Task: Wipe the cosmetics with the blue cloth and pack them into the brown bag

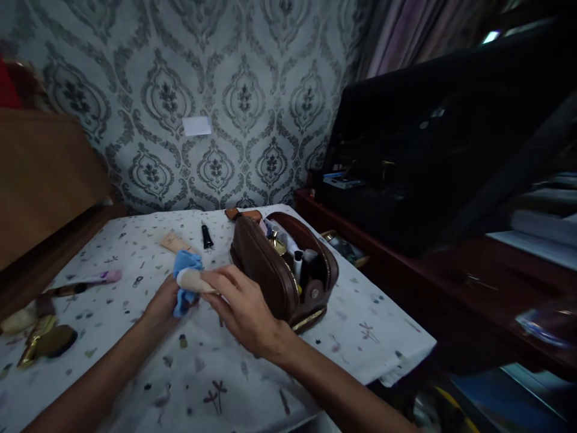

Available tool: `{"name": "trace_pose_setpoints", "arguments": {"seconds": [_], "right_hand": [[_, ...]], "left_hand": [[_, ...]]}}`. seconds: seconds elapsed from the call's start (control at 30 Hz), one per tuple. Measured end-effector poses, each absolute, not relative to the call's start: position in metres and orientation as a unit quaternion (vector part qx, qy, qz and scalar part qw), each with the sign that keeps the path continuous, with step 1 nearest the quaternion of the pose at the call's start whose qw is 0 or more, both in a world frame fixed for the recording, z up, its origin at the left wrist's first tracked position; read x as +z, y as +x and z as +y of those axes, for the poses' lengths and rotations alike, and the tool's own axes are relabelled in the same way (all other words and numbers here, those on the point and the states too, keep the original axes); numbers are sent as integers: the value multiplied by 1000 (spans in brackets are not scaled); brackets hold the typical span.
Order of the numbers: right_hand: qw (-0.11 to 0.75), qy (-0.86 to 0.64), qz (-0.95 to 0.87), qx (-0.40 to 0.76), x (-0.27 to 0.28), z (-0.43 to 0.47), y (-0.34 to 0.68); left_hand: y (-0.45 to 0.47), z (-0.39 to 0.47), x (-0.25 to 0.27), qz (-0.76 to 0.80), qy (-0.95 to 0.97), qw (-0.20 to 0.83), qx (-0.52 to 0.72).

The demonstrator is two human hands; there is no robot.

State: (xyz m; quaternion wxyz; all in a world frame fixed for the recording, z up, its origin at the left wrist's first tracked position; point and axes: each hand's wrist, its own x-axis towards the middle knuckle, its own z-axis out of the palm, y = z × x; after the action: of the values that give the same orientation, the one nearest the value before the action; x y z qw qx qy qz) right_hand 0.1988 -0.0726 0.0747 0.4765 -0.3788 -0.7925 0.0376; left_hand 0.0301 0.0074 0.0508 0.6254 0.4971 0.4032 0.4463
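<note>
My left hand (163,305) grips a crumpled blue cloth (186,264) over the table. My right hand (243,307) holds a beige tube (195,280) whose end lies against the cloth. Just right of both hands stands an open brown toiletry bag (270,270), unzipped, with several small bottles and tubes showing inside. The bag rests on a table covered by a white patterned cloth (216,373).
A second beige tube (174,242) and a small black item (207,236) lie behind the hands. A pink-tipped brush (90,281) and gold and dark cosmetics (42,340) lie at the left. A dark wooden cabinet (451,264) with a black case stands right of the table.
</note>
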Motion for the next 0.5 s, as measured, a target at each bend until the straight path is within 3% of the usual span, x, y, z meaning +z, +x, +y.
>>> {"name": "trace_pose_setpoints", "arguments": {"seconds": [0.1,0.17,0.33,0.5], "right_hand": [[487,-394,-779,13,100,-87,223],[526,-413,-744,14,114,-97,241],[623,-493,-607,29,138,-116,284],[669,-517,-533,6,149,-103,324]], "left_hand": [[51,9,64,386,553,595,438],[66,9,74,344,648,520,437],[97,8,97,230,891,231,316],[110,0,112,236,959,-29,156]]}}
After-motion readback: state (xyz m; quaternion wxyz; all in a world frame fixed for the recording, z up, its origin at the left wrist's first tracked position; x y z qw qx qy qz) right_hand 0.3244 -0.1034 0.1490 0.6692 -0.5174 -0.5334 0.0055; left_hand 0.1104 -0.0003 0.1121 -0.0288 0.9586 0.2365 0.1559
